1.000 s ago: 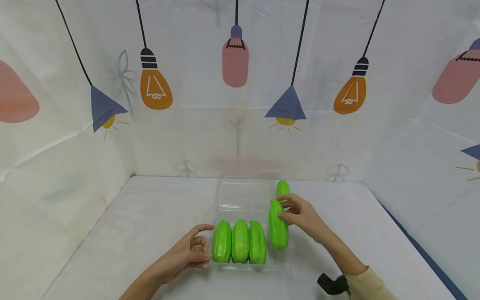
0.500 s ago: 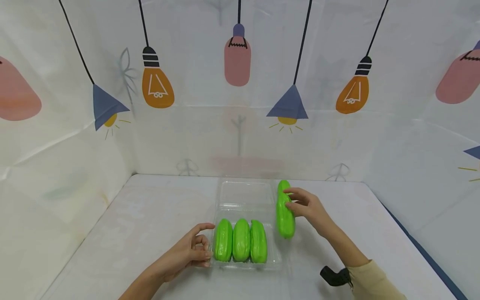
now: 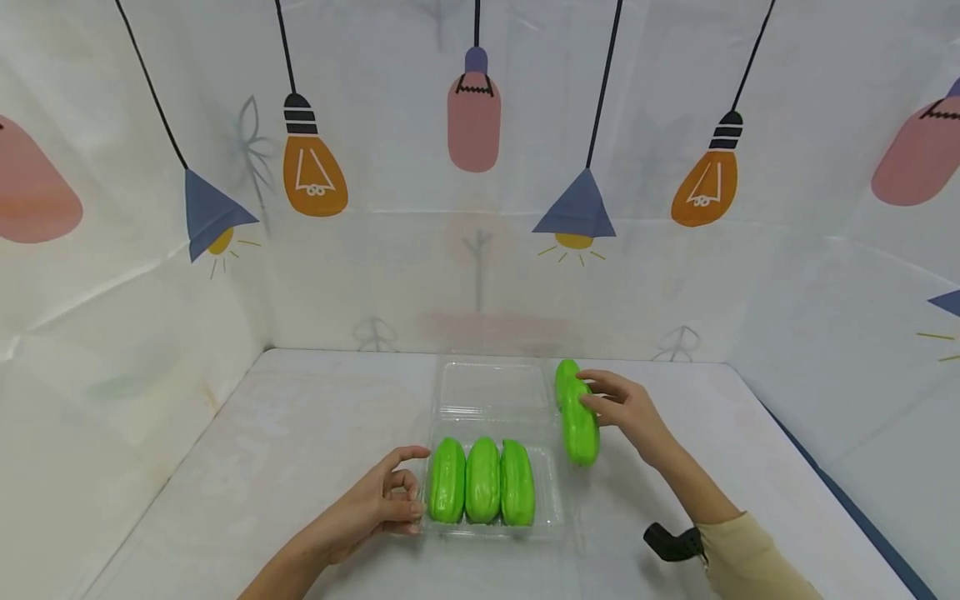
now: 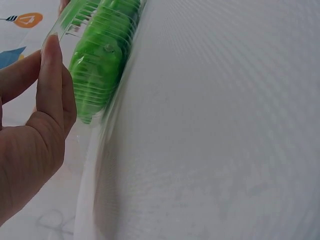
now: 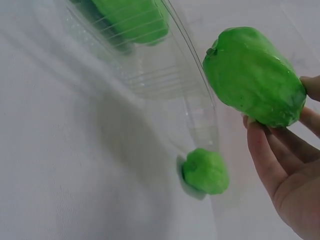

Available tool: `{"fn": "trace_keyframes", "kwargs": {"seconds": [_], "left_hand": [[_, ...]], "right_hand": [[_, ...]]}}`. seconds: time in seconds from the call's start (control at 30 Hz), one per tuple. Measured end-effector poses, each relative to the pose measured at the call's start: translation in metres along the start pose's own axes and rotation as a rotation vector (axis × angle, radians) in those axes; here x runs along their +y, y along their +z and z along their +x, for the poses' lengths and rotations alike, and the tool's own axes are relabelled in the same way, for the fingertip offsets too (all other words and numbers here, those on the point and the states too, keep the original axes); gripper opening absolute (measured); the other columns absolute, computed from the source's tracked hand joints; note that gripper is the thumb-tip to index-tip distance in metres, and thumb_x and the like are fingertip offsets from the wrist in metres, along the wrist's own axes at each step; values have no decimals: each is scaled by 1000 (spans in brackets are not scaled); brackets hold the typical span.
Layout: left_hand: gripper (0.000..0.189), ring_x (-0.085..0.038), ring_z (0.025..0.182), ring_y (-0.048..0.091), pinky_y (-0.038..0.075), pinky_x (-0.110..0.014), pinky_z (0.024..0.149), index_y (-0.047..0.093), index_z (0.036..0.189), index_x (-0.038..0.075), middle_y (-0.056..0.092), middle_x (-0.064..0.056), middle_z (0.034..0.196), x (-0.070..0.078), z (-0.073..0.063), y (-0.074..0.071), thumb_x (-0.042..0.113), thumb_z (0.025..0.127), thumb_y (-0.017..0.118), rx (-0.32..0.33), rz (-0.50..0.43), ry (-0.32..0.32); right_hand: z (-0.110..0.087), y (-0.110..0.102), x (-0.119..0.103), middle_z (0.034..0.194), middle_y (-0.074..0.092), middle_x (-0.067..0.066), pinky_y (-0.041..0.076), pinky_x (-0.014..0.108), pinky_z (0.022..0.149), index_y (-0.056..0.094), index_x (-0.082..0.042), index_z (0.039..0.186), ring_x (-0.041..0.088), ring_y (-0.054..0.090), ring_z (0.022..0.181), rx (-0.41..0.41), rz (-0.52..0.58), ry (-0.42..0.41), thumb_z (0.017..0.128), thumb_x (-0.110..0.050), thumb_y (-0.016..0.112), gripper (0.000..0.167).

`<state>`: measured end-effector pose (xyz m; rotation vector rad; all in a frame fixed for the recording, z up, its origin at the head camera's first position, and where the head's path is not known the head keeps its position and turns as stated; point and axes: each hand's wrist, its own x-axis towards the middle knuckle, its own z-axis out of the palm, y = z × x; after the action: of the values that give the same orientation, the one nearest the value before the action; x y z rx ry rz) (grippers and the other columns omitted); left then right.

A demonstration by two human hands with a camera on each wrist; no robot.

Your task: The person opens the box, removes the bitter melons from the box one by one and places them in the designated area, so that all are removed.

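Note:
My right hand [image 3: 626,414] pinches a bright green cucumber-shaped vegetable [image 3: 580,429] between thumb and fingers, raised above the table right of a clear plastic box [image 3: 551,508]. In the right wrist view, its blunt, faceted end [image 5: 250,75] faces the camera. Behind it lies another green vegetable [image 3: 566,375], partly covered by the held one in the head view. Three like it, the middle one [image 3: 482,481] among them, lie side by side in the box, leaving a gap at its right. My left hand [image 3: 378,504] holds the box's left edge, fingertips [image 4: 51,45] at the rim.
The box's hinged lid [image 3: 491,387] lies folded back towards the rear wall. A black curved piece [image 3: 671,543] sticks out by the right sleeve [image 3: 753,558]. A white sheet printed with lamps [image 3: 480,275] encloses the white table [image 3: 337,400] at the back and sides.
The right hand has carried its green vegetable rightward and back, from over the box's right edge to beside the vegetable lying behind. The left hand has stayed at the box.

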<state>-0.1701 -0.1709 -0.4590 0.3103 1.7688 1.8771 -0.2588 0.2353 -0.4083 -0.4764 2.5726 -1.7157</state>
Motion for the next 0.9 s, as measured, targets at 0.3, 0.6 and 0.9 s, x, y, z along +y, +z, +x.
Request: {"fn": "trace_keyframes", "kwargs": {"seconds": [0.3,0.6,0.9], "left_hand": [[81,-14,81,63,61,-32,75,21,152,11,48,0,92,0,0,0,9,89,71,3,-3,-4],[81,-14,81,63,61,-32,75,21,152,11,49,0,92,0,0,0,9,88,71,2,-6,-3],[82,-13,81,63,61,-31,75,20,152,10,49,0,91,0,0,1,9,88,71,4,0,-4]], "right_hand": [[7,-10,10,125,62,24,61,30,74,56,-8,134,6,66,95,57,-33,29,97,-29,65,44],[10,-18,19,129,60,26,60,26,74,55,-7,136,-2,63,95,75,-48,44,97,-28,64,45],[18,-26,30,131,60,25,58,24,74,56,-7,138,-3,62,93,105,-85,84,97,-33,64,49]]}}
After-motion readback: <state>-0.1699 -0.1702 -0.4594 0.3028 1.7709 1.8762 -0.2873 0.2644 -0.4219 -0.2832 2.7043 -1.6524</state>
